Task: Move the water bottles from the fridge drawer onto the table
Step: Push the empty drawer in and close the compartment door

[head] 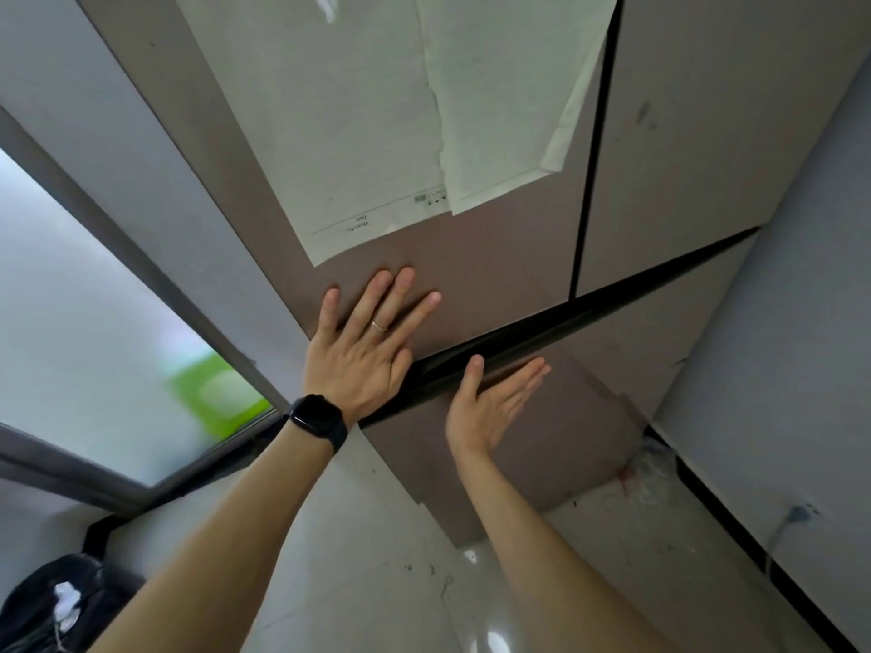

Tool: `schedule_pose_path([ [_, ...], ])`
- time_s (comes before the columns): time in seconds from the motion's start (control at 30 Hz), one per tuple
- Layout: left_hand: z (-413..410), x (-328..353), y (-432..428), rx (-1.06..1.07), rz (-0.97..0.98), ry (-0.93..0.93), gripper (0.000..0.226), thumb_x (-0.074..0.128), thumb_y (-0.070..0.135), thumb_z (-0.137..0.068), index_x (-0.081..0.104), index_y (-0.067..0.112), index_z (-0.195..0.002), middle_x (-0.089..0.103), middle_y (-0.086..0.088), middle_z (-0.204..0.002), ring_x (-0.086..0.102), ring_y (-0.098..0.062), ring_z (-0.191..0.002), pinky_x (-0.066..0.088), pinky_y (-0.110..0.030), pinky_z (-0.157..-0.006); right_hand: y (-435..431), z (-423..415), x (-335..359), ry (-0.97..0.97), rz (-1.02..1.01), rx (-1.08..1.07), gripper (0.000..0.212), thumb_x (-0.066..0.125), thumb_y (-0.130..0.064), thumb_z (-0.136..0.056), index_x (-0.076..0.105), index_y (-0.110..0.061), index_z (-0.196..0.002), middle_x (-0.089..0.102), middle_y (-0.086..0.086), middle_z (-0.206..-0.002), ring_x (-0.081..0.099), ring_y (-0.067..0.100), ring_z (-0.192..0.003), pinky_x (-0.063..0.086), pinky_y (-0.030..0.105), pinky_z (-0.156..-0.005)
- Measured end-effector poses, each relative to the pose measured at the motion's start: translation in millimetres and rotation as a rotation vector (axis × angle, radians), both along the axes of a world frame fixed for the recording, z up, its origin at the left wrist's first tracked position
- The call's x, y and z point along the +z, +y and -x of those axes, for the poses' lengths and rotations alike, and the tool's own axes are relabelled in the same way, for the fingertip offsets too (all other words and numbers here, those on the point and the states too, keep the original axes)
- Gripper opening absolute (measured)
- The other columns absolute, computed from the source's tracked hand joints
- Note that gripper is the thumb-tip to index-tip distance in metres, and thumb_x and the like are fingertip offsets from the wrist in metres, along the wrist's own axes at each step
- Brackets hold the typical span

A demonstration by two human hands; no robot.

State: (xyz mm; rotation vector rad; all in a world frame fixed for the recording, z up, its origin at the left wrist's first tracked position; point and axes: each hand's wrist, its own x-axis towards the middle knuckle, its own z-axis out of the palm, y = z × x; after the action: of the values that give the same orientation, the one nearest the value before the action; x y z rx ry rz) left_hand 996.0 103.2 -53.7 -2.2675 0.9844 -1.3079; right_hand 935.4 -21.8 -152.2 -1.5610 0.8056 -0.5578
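Against upper door (495, 275), pressed left hand (363, 355) flat; set right hand (490, 407), fingers (528, 374) straight, empty, at drawer (565, 417) edge. Opening step, likely; called for outward pull.

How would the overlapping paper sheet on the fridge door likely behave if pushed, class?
The paper sheet would probably bend floppily: its lower right corner folds away from the fridge door. It looks thin and light, so a push would likely crease it or slide it. How it is fastened cannot be seen.
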Motion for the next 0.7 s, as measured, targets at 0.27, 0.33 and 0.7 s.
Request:
schedule_pose_path([
  [0.27,-4,-3,0,0.01,-0.016,-0.065,0.065,0.042,0.041,-0.098,0.02,0.037,-0.159,0.0,-0.001,-0.169,-0.004,-0.021,-0.155,-0.009,-0.054,-0.12,1,-27,-11,0.013,0.045,0.101,0.093,0.017,-0.073,-0.093,-0.025,-0.017,-0.155,-0.033,0.0,-0.162,-0.024,0.015,-0.15,-0.006,0.043,-0.124],
  [0.33,-3,-2,-1,0.02,-0.024,-0.071,0.066,0.042,0.042,-0.097,0.02,0.037,-0.159,-0.001,-0.001,-0.169,-0.004,-0.021,-0.155,-0.008,-0.054,-0.12,0,-26,-12,0.016,0.051,0.127,0.094,0.017,-0.075,-0.093,-0.026,-0.018,-0.154,-0.036,-0.002,-0.16,-0.027,0.013,-0.149,-0.008,0.041,-0.124],
  [0.7,6,2,-7,0.091,0.019,-0.025,0.068,0.045,0.039,-0.097,0.017,0.038,-0.159,0.002,0.003,-0.168,-0.006,-0.019,-0.155,-0.006,-0.052,-0.12,-58,19,-8,0.233,0.3,0.533,0.102,0.052,-0.057,-0.096,-0.027,-0.028,-0.154,-0.038,-0.011,-0.156,0.001,0.028,-0.154,0.019,0.045,-0.12],
])
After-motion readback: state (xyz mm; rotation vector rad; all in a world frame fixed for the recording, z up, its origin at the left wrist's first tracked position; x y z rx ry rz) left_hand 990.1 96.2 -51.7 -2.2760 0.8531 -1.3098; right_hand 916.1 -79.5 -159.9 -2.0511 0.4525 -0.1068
